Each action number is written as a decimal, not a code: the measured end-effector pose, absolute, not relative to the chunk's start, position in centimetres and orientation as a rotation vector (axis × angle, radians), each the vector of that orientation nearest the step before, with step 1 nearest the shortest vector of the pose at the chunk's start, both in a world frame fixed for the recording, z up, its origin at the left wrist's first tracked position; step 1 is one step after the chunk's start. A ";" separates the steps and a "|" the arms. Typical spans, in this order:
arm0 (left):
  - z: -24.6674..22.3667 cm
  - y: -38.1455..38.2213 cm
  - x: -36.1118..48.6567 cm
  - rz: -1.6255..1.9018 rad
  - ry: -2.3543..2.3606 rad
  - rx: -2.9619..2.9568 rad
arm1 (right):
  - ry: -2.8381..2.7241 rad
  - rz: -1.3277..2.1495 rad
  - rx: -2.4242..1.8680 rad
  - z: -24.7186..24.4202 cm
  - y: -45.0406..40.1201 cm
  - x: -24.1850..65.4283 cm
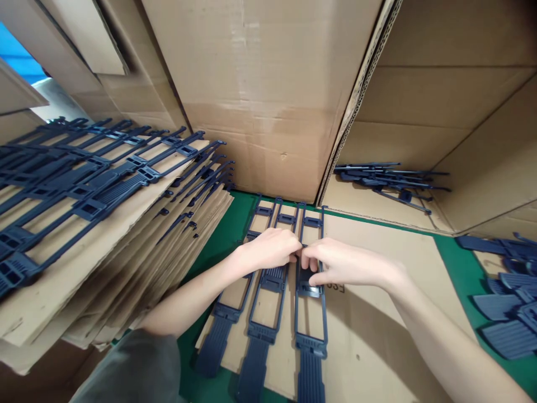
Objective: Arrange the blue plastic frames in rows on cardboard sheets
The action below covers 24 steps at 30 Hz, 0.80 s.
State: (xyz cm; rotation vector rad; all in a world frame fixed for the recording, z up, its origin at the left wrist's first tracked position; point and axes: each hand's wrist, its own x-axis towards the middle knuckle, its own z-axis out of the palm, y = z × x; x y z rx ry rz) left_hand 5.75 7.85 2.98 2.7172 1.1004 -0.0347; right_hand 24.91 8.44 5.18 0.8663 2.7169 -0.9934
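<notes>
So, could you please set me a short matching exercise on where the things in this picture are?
Things:
1. stack of cardboard sheets
2. three blue plastic frames
3. loose blue parts
4. small pile of blue strips

Places:
A. inside the open carton at upper right
B. at the far right edge, on the green surface
C. under both hands, on a flat cardboard sheet
D. on the left, layered with blue frames

Pairs: 1-D, 2-C, 3-B, 4-A

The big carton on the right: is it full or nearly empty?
Nearly empty: the carton holds only a small pile of dark plastic strips; its floor is mostly bare.
</notes>
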 end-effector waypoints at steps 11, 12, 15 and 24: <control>3.1 7.5 6.5 -0.088 1.053 2.840 | 2.577 -0.815 1.169 3.7 11.1 27.6; 3.1 7.5 6.5 -0.087 1.048 2.849 | 2.540 -0.807 1.176 3.5 11.2 27.6; 3.0 7.5 6.4 -0.067 1.039 2.867 | 2.464 -0.793 1.173 2.9 11.4 27.2; 3.0 7.3 6.6 -0.018 1.062 2.825 | 2.421 -0.754 1.193 2.5 11.3 26.4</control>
